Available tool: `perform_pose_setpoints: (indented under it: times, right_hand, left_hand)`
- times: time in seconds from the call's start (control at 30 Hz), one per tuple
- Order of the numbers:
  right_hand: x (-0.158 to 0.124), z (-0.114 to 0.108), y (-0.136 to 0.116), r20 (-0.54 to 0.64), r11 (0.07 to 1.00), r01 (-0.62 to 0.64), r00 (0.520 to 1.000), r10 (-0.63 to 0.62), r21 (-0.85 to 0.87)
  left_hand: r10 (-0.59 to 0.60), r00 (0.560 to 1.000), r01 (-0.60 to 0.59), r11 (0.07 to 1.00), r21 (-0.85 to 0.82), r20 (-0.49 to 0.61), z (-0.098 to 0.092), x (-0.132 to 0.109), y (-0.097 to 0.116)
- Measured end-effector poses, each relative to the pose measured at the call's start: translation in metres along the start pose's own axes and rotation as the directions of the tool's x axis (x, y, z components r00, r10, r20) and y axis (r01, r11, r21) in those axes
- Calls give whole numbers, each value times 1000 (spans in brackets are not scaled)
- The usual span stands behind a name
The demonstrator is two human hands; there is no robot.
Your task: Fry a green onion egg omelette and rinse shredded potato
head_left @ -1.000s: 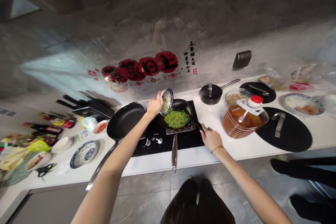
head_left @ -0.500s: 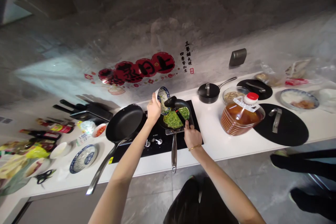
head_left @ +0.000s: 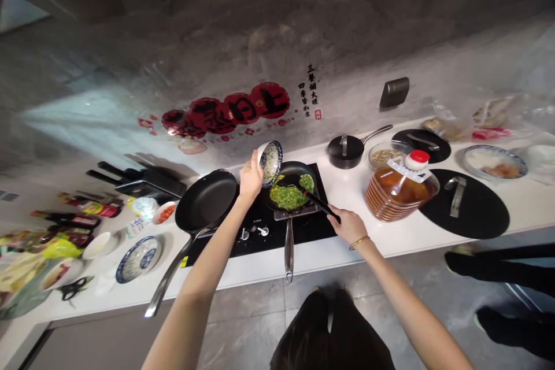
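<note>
My left hand grips a blue-and-white bowl, tipped on its side above the frying pan's left rim, with bits of mixture clinging inside. My right hand is closed round the black handle of a spatula. The spatula's dark head lies over the green chopped mixture, in contact with it as far as I can see. That mixture spreads across the small frying pan, which sits on the black cooktop with its metal handle towards me.
A larger pan stands left, its handle jutting over the counter edge. Right are a lidded saucepan, a big oil jug and a black lid. Bowls, scissors and bottles crowd the left. Another person's legs are at right.
My right hand has drawn back to the right and down, bringing the spatula's head from the bowl down onto the mixture. The bowl stays tilted in my left hand.
</note>
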State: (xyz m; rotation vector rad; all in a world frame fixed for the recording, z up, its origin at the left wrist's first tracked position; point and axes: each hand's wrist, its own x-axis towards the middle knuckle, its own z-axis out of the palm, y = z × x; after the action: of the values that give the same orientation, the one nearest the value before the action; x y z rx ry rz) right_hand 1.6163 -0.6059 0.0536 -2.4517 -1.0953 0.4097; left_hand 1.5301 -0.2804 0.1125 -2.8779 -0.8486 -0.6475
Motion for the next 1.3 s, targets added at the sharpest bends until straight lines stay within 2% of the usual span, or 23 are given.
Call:
perform_pose_setpoints:
  times: [0.1, 0.23, 0.37, 0.5, 0.6, 0.67, 0.8, 0.9, 0.97, 1.03, 1.13, 1.3]
  right_hand:
    - [1, -3, 7, -31, 999, -15, 999, 13, -48]
    - [8, 0, -7, -88, 999, 40, 995, -40, -6]
    - [8, 8, -22, -33, 998, 62, 998, -62, 1]
    - [-1, 10, -12, 26, 996, 33, 999, -35, 83]
    - [-8, 9, 0, 23, 976, 17, 999, -23, 219]
    - [-15, 12, 2, 11, 930, 23, 1000, -29, 367]
    - [-36, 32, -8, 37, 763, -18, 999, -9, 647]
    - [-49, 50, -23, 118, 638, -110, 993, 30, 762]
    - [-47, 57, -32, 127, 610, -136, 990, 58, 781]
    - [-37, 59, -39, 86, 663, -121, 993, 85, 739]
    - [-14, 52, -43, 27, 812, -107, 993, 112, 574]
    - [9, 14, -28, 19, 958, -133, 991, 132, 254]
  left_hand:
    - [-20, 1000, 20, 1000, -5, -5, -3, -1, -3]
    - [-12, 1000, 12, 1000, -6, -2, -5, -4, 1]
    - [-24, 1000, 24, 999, 36, 0, -5, -4, 6]
    - [-56, 998, 56, 998, 33, -24, -3, -7, 0]
    - [-88, 993, 87, 996, -13, -76, -2, -11, -6]
    - [-126, 987, 122, 992, -44, -100, -4, -13, -8]
    - [-215, 966, 200, 974, -109, -142, -9, -10, -5]
    - [-251, 954, 230, 964, -133, -166, -13, -8, 0]
    - [-261, 953, 242, 961, -136, -152, -15, -10, 4]
    - [-265, 955, 245, 959, -145, -136, -16, -14, 8]
    - [-276, 955, 257, 952, -167, -105, -15, -23, 12]
    - [-403, 914, 380, 889, -255, -43, -22, -39, 6]
